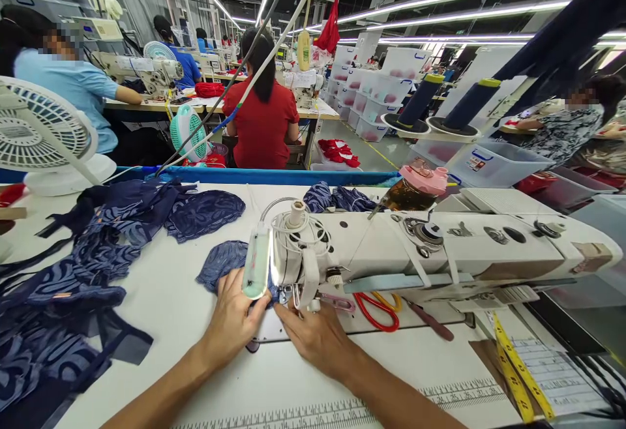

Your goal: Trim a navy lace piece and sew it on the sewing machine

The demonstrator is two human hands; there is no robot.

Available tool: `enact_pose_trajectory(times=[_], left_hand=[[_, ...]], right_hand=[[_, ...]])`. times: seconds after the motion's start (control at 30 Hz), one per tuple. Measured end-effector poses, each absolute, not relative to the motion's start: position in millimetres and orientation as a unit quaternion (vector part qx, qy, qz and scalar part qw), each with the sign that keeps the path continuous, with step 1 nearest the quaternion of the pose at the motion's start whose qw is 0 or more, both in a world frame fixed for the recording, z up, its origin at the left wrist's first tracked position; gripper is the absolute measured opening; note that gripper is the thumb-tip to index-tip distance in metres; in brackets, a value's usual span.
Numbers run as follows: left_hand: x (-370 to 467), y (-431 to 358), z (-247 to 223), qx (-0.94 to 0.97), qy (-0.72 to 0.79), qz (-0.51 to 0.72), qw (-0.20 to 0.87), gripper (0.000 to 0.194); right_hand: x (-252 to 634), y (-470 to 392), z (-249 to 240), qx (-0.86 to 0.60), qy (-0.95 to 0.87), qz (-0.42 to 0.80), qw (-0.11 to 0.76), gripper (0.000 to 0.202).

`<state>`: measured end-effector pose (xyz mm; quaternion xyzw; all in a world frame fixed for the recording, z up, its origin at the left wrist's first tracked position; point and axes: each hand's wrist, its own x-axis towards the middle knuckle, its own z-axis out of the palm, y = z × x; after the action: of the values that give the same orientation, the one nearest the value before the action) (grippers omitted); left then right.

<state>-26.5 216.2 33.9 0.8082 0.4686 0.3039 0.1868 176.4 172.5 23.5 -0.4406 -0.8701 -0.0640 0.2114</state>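
- The left hand [233,317] lies flat, fingers spread, pressing a small navy patterned fabric piece [221,265] onto the white table [166,298], just left of the sewing machine [420,246] head.
- The right hand [315,336] also rests palm-down and open, its fingertips at the needle area under the machine head, touching the edge of the same piece; it grips nothing.
- The piece lies partly under the machine head, between both hands and the needle.
- A heap of navy patterned fabric [73,272] spreads over the table's left side.
- Red-handled scissors [376,308] lie under the machine arm, right of the right hand.
- A yellow measuring tape [516,367] lies at the table's right.
- Two navy thread cones [443,106] stand behind the machine.
- A person in a red shirt [261,116] sits ahead with their back turned.
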Motion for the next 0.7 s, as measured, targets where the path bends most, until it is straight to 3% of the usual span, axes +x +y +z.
enact_pose_trajectory(times=[0.7], left_hand=[[-16.4, 213.0, 20.3, 0.798, 0.5, 0.296, 0.157, 0.016]], right_hand=[[172.1, 165.8, 25.0, -0.431, -0.87, -0.054, 0.234, 0.028]])
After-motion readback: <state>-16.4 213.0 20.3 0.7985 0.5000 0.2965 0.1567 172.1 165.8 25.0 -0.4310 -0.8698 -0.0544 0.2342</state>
